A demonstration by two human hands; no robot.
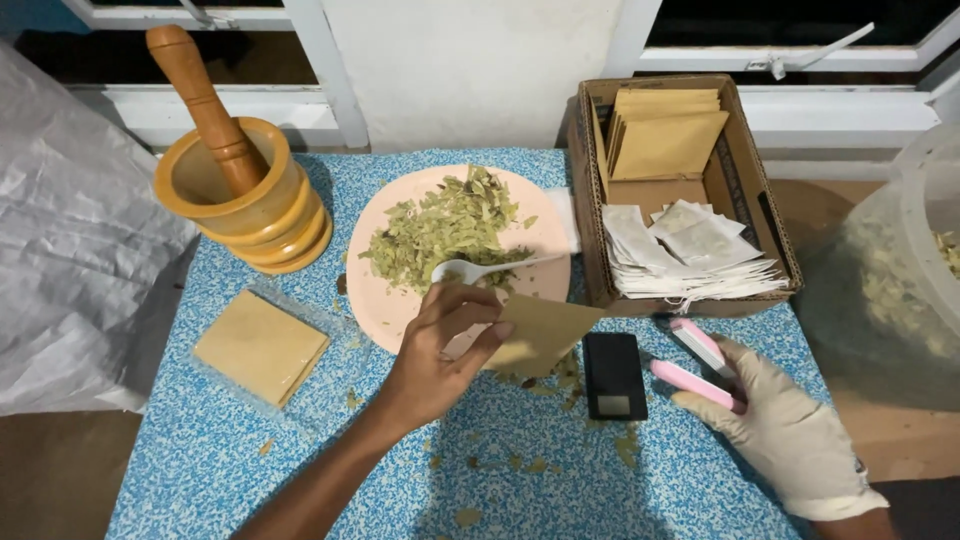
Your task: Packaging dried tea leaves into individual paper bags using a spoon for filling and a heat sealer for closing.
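Observation:
My bare left hand (440, 345) pinches a flat tan paper pouch (545, 330) just over the near edge of a pink plate (395, 305). A heap of dried green leaves (445, 225) lies on the plate, and a white plastic spoon (470, 268) rests in them just above my fingers. My right hand (790, 430), in a white glove, grips a small pink and white hinged sealer (700, 365) with its jaws apart. A small black pocket scale (613, 375) sits on the blue cloth between my two hands.
A wooden mortar (240, 190) with a pestle (200, 95) stands at the back left. Tan pouches in clear wrap (260, 345) lie left of the plate. A cardboard box (590, 200) holds tan pouches and white bags. A plastic tub of leaves (930, 250) stands at right.

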